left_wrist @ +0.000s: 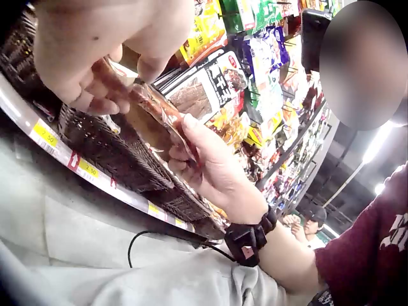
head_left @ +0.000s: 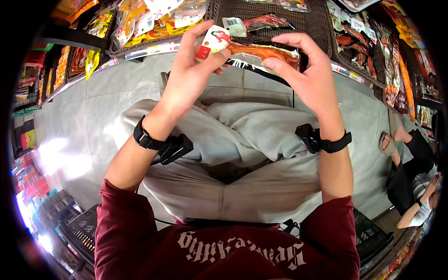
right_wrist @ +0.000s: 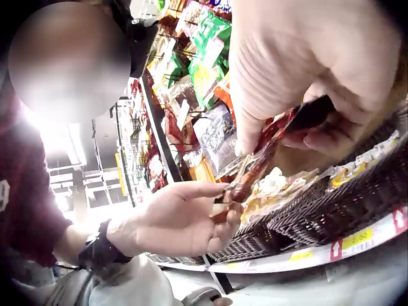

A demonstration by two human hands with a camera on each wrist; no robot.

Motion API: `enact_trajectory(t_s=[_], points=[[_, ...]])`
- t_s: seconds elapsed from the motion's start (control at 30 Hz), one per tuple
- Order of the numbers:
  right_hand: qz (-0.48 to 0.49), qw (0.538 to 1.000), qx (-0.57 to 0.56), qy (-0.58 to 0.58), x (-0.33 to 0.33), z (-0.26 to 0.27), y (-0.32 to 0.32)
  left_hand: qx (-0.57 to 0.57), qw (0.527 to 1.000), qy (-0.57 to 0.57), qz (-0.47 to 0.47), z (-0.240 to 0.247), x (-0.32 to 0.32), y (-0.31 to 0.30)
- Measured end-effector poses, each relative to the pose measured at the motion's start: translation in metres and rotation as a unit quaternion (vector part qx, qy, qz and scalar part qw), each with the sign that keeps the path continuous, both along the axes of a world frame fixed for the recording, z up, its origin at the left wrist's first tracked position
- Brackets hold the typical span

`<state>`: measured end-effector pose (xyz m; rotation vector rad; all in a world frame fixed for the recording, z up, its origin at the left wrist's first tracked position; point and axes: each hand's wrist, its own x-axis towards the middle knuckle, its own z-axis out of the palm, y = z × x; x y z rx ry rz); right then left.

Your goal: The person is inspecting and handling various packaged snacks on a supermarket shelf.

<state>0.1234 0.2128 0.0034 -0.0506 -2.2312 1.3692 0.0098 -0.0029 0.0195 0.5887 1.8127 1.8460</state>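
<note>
A vacuum-packed meat snack (head_left: 261,51), reddish brown in clear and black film, is held up level between both hands in front of the shelf. Its white and red label (head_left: 215,39) is at the left end. My left hand (head_left: 191,65) pinches that end, thumb over the label's lower edge. The right hand (head_left: 310,70) grips the other end, thumb lying across the front and fingers behind. In the left wrist view the pack (left_wrist: 156,105) appears edge-on, stretched between the hands. A similar pack (head_left: 268,22) lies in the brown wicker basket (head_left: 305,28) just beyond.
Wicker baskets of bagged snacks (head_left: 158,21) line the shelf, with price tags (head_left: 154,50) along its front edge. More packs (head_left: 357,42) fill the right basket. Hanging snack bags (left_wrist: 268,57) rise behind. Another person (head_left: 415,186) sits at the far right. Crossed legs (head_left: 233,135) lie below the hands.
</note>
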Motion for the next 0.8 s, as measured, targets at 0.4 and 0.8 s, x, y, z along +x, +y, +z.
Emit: enact_trajectory(t_s=[0.4, 0.8], points=[[-0.054, 0.992, -0.074, 0.086, 0.037, 0.026, -0.031, -0.013, 0.998, -0.042, -0.054, -0.004, 0.003, -0.006], [-0.048, 0.981, -0.144, 0.121, 0.020, 0.014, -0.026, -0.066, 0.973, -0.079, -0.205, -0.004, 0.014, -0.008]])
